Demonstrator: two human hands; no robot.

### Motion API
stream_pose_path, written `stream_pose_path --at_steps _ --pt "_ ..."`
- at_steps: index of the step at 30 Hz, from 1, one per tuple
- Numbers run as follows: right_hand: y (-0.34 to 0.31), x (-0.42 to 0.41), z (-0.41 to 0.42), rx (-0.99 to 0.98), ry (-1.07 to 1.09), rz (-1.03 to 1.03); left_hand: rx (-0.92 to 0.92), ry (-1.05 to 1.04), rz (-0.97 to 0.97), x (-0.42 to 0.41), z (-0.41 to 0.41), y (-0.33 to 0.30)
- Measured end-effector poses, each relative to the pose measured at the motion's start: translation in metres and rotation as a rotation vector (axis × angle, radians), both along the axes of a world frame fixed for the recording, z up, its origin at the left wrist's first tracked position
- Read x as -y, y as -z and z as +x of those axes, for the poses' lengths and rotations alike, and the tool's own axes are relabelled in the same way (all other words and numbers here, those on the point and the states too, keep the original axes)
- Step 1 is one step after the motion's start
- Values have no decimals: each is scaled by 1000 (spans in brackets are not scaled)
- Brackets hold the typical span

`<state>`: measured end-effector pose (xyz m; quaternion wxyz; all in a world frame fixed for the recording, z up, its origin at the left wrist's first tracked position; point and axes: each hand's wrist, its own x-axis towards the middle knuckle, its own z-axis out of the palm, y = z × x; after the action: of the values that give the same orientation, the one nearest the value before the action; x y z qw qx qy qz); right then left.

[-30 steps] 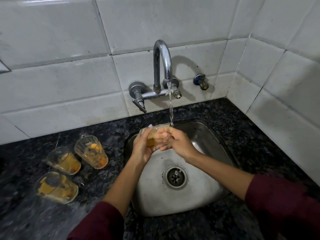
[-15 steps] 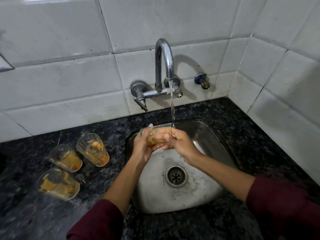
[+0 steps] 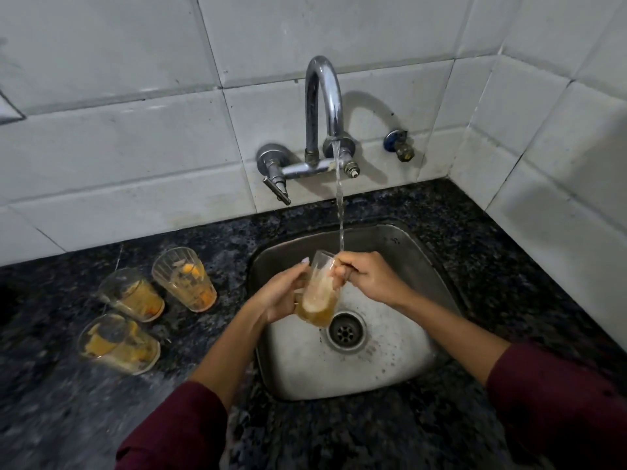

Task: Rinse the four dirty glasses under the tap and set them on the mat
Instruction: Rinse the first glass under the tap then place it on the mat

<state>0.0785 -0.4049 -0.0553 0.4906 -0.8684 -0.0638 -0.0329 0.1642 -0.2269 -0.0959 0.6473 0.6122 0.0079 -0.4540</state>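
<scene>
Glass held under running tap, over sink.

One glass (image 3: 317, 293), tilted with its rim up toward the stream of water (image 3: 339, 198) from the tap (image 3: 322, 106), is held above the sink (image 3: 390, 371); cloudy amber liquid is seen in its lower part. The grip of the left hand (image 3: 278, 296) is wrapped round its side; the grip of the right hand (image 3: 368, 278) is pinched on its rim. Three dirty glasses (image 3: 185, 279) are stood close together on the dark tabletop (image 3: 68, 418), left of the sink, apart from the hands.
</scene>
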Motion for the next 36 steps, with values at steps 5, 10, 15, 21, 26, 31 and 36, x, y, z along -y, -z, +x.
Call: stream_pose_path --at_steps 5,10,15,21,26,31,36 --pt "16 -11 -12 -381 116 415 -40 206 -1 -5 -17 11" --pt "34 -12 -16 -574 225 517 -52 224 8 -5 -29 12" --pt "33 -13 -16 -665 248 590 -102 231 52 -6 -30 9" --pt "19 -11 -5 -512 231 508 -149 205 6 -5 -24 1" --pt "-2 -7 5 -56 113 136 81 234 -197 5 -15 -14" --pt "-20 1 15 26 114 -160 638 112 -1 24 -6 -16" --pt "-30 -11 26 -65 336 -78 1042 -92 301 42 -23 -26"
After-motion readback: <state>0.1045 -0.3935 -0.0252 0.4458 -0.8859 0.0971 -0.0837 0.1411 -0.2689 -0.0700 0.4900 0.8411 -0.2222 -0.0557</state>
